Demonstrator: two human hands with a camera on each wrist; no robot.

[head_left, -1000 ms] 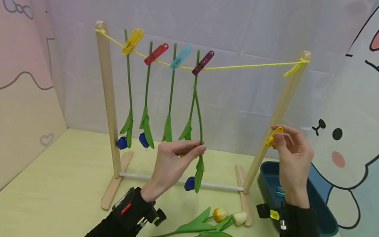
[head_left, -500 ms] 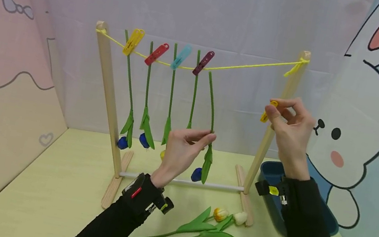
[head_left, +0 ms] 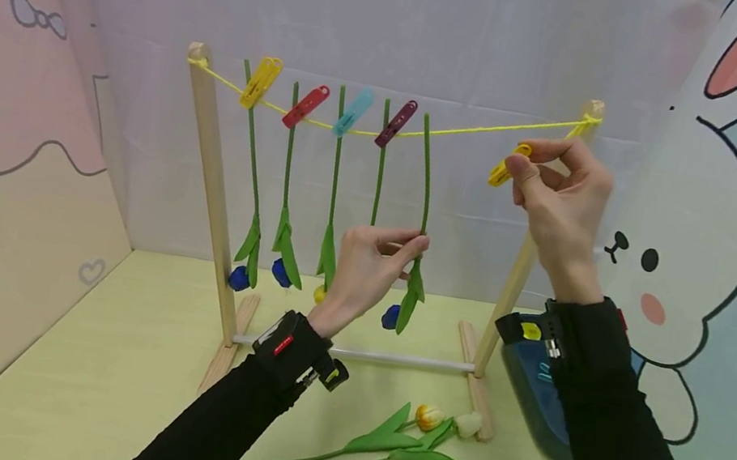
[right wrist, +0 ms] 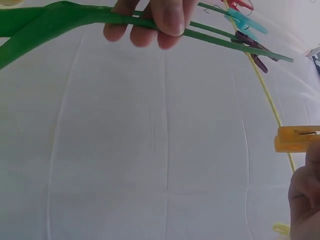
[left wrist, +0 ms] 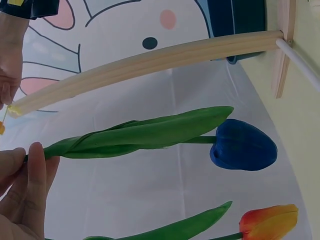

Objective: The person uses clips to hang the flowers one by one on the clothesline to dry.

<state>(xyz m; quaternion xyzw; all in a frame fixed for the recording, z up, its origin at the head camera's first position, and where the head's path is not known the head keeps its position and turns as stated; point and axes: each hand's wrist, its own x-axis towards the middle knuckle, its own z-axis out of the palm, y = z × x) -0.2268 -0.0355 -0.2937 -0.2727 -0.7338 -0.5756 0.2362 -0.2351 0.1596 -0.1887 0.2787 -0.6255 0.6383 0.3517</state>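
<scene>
My left hand (head_left: pixel 364 270) pinches the stem of a blue artificial tulip (left wrist: pixel 243 145), held bloom down. Its stem tip (head_left: pixel 427 121) overlaps the yellow line (head_left: pixel 490 130) in the head view, right of the maroon clothespin (head_left: pixel 396 124). In my right hand (head_left: pixel 561 206), thumb and fingers grip a yellow clothespin (head_left: pixel 509 166), near the line's right part; its jaws look closed in the right wrist view. Other tulips hang upside down from the line by a yellow peg (head_left: pixel 260 83), a red peg (head_left: pixel 305 106), a light blue peg (head_left: pixel 353 113) and the maroon one.
Wooden posts (head_left: pixel 209 185) carry the line, joined low down by a white rod (head_left: pixel 404 361). Two tulips, one orange-yellow (head_left: pixel 430 417) and one white (head_left: pixel 468 424), lie on the table in front. Behind my right forearm stands a dark blue bin (head_left: pixel 534 399) with light blue pegs inside.
My left hand has raised the blue tulip and shifted it right, bringing its stem tip up to the line. The right hand has lifted the yellow clothespin up and leftward.
</scene>
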